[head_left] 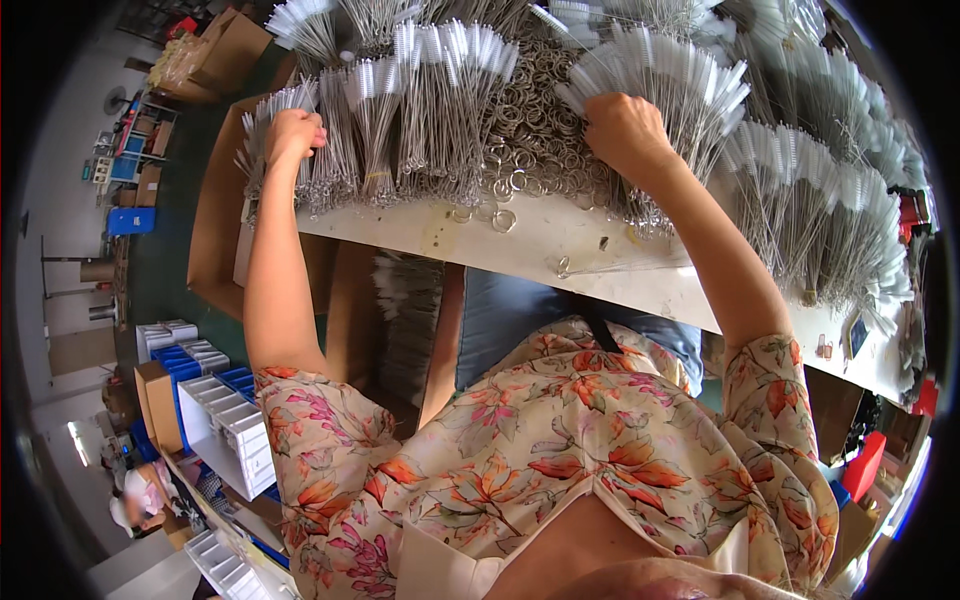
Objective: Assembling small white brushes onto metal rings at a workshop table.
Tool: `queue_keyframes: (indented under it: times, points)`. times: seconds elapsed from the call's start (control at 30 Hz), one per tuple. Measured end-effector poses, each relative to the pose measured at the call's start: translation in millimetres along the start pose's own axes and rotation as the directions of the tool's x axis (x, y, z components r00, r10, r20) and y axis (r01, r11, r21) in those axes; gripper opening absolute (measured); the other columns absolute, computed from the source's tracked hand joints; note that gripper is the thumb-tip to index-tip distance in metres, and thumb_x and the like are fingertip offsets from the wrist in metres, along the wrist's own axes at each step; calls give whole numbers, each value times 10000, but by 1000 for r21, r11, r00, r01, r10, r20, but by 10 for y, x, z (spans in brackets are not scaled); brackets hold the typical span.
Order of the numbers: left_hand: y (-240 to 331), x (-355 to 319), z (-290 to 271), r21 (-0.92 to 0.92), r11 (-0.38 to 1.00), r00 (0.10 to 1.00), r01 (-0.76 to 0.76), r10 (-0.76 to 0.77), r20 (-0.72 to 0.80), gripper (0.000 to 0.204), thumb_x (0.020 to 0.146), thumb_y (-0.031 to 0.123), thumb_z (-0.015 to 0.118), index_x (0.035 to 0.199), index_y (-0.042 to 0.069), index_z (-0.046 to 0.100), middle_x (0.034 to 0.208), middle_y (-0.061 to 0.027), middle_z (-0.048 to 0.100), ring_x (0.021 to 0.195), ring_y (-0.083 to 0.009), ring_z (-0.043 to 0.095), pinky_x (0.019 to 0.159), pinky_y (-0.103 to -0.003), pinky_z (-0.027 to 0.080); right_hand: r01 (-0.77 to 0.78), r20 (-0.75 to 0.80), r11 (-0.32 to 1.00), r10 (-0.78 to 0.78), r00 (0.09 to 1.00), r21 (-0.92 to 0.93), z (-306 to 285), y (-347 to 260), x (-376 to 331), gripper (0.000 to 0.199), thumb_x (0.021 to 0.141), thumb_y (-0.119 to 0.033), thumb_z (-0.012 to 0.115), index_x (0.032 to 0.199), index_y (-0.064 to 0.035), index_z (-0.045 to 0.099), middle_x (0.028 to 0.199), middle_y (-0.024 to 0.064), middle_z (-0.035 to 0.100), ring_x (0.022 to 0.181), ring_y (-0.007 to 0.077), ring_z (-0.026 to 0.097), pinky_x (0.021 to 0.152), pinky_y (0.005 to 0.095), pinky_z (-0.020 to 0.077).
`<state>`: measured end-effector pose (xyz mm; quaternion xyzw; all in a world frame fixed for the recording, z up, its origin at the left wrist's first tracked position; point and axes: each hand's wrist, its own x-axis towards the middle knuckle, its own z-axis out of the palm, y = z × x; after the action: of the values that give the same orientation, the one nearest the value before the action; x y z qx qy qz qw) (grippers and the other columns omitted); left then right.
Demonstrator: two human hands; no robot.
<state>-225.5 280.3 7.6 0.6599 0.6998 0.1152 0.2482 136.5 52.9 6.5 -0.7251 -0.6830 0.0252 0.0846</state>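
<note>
Bundles of thin wire brushes with white bristle heads (455, 55) stand along the back of a white table. Over the leftmost brushes (340, 165), my left hand (293, 135) is closed with its fingers curled in; what it pinches, if anything, cannot be made out. Further right, my right hand (627, 132) is curled against another brush bundle (672, 85), its fingertips hidden from view. Between the hands lies a heap of metal split rings (535, 115), some spilling toward the front edge. My right fingers are close beside this heap.
The white table (450, 232) runs across in front of me, with a lone brush (600, 268) near its edge. More brush bundles (800, 180) crowd the right side. A cardboard box (215, 215) stands at the table's left end. White bins (225, 430) sit at lower left.
</note>
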Motion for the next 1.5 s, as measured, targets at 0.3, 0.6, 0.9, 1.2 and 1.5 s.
queue_keyframes:
  times: [0.3, 0.6, 0.9, 1.2, 1.5]
  points:
    - [965, -543, 369, -301, 676, 696, -673, 440, -567, 195, 873, 215, 564, 905, 29, 612, 669, -44, 579, 624, -103, 540, 579, -242, 434, 334, -352, 124, 464, 813, 934, -675, 348, -180, 189, 887, -180, 541, 927, -10, 614, 648, -15, 554, 585, 53, 499, 576, 204, 436]
    - [763, -162, 775, 29, 778, 775, -628, 628, -69, 240, 804, 216, 619, 862, -17, 628, 767, -121, 651, 702, -168, 600, 663, -297, 456, -424, -440, 801, 590, 677, 423, -870, 1463, -1555, 171, 763, -221, 653, 873, -91, 671, 605, 36, 591, 554, 106, 555, 568, 257, 463]
    - [930, -602, 616, -499, 810, 915, -307, 396, 79, 162, 830, 153, 467, 684, 83, 466, 825, -72, 645, 371, -23, 221, 326, -203, 165, -543, -220, 831, 557, 801, 126, -454, 1504, -1505, 181, 752, -301, 648, 862, -163, 688, 778, 46, 650, 690, 209, 620, 623, 339, 493]
    - [630, -1308, 469, -753, 581, 924, -310, 369, -96, 235, 923, 156, 479, 1122, 48, 540, 738, 25, 501, 437, 13, 278, 351, -173, 178, -440, -219, 865, 490, 844, 240, -657, 1590, -1380, 101, 715, -193, 637, 744, -104, 673, 700, 65, 645, 641, 199, 622, 612, 316, 499]
    - [616, -1746, 586, -881, 448, 919, -154, 393, 39, 374, 955, 245, 432, 1222, -16, 465, 711, 27, 439, 477, 11, 284, 346, -142, 185, -355, -666, 746, 664, 339, 563, -1471, 3018, -2184, 222, 806, -177, 467, 828, -54, 650, 689, 34, 577, 600, 145, 538, 580, 287, 454]
